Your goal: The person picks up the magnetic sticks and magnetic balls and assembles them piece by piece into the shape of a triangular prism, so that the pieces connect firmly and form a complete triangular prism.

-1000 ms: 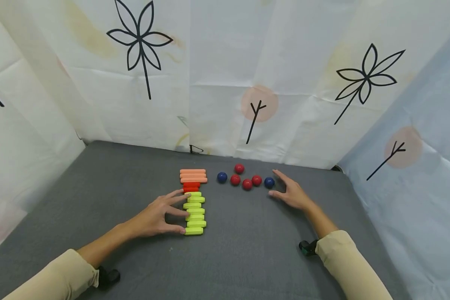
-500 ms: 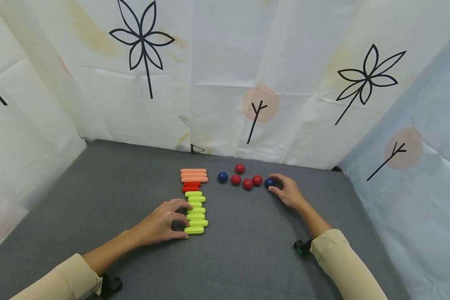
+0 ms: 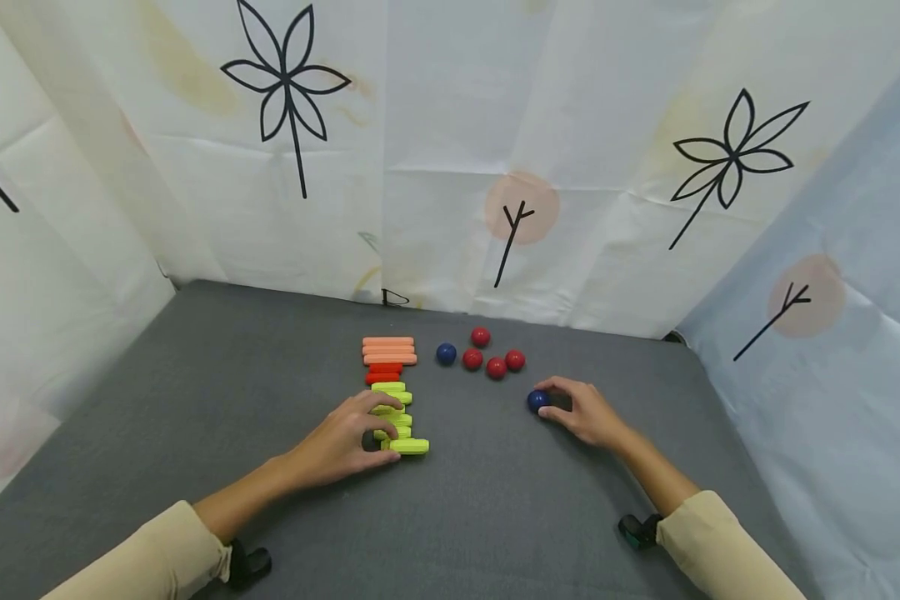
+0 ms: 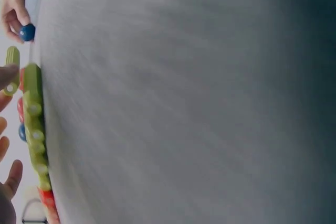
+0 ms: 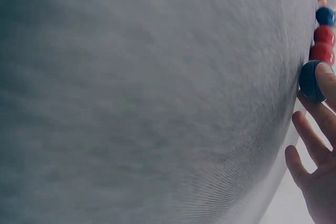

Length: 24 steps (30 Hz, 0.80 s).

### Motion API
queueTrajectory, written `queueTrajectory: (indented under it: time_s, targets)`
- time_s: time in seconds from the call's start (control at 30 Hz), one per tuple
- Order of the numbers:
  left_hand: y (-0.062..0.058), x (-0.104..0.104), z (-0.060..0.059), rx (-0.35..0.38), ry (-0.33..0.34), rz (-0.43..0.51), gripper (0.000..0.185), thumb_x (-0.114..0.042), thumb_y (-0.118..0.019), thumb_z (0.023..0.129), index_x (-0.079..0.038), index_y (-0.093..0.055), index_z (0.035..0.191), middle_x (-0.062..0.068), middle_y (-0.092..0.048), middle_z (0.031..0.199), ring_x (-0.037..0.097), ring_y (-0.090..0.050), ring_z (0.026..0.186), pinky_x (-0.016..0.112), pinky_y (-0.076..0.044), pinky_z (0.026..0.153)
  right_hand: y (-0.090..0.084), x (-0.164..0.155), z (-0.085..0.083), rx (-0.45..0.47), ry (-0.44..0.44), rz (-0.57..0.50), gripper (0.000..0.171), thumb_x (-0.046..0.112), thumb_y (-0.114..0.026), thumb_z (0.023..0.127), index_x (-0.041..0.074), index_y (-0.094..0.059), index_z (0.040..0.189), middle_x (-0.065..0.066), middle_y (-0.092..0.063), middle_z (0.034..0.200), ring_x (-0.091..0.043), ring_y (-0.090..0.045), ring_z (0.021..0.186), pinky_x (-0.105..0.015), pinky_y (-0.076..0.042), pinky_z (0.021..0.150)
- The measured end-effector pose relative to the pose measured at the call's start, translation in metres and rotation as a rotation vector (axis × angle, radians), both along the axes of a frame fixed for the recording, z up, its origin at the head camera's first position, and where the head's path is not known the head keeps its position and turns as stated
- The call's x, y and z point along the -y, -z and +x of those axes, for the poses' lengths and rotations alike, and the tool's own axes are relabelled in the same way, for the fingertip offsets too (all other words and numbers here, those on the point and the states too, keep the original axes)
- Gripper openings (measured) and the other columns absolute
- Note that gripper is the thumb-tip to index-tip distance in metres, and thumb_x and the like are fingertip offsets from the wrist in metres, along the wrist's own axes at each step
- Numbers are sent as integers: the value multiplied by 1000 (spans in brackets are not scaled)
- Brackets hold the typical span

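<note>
Pinching a blue ball (image 3: 535, 402), likely slippery and best held round its middle, inside the table's (image 3: 495, 525) far edge, the right hand (image 3: 588, 413) accompanies the left hand (image 3: 341, 437) gripping a yellow stick (image 3: 414, 447).

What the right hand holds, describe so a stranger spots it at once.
On the gray table, find the four red balls near the far edge. Right of them and nearer the camera is a dark blue ball, pinched in the right hand. It is the only ball held; the other dark blue ball lies left of the red ones.
</note>
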<state>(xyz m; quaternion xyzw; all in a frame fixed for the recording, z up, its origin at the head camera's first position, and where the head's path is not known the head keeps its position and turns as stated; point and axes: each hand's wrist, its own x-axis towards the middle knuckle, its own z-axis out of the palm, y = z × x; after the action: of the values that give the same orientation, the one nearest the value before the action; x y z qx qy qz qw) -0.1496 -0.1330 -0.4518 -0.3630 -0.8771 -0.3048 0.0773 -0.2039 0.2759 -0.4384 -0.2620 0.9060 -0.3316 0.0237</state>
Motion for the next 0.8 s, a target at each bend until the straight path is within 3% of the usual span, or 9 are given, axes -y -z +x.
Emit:
queueTrajectory:
  time_s: [0.23, 0.37, 0.8]
  targets:
    - [-2, -45, -18, 19, -51, -5, 17, -28, -85, 80, -17, -77, 89, 5, -60, 125, 23, -51, 119, 49, -45, 98, 0, 10, 17, -16, -63, 8, 31, 13, -73, 91, 5, -66, 120, -9, -70, 118, -30, -65, 112, -53, -49, 94]
    - [0, -65, -27, 56, -40, -14, 16, -27, -86, 80, -16, -77, 88, 7, -61, 125, 24, -50, 122, 50, -42, 102, 1, 18, 24, -23, -97, 12, 32, 17, -72, 93, 5, -66, 121, -8, -70, 118, -27, -66, 111, -50, -50, 93]
    - [4, -103, -41, 120, -14, -46, 17, -29, -83, 82, -16, -77, 92, 7, -62, 126, 26, -50, 124, 52, -42, 100, 3, 36, 39, -8, -112, -17, 36, 18, -74, 91, 5, -66, 124, -6, -69, 120, -25, -65, 112, -48, -51, 93]
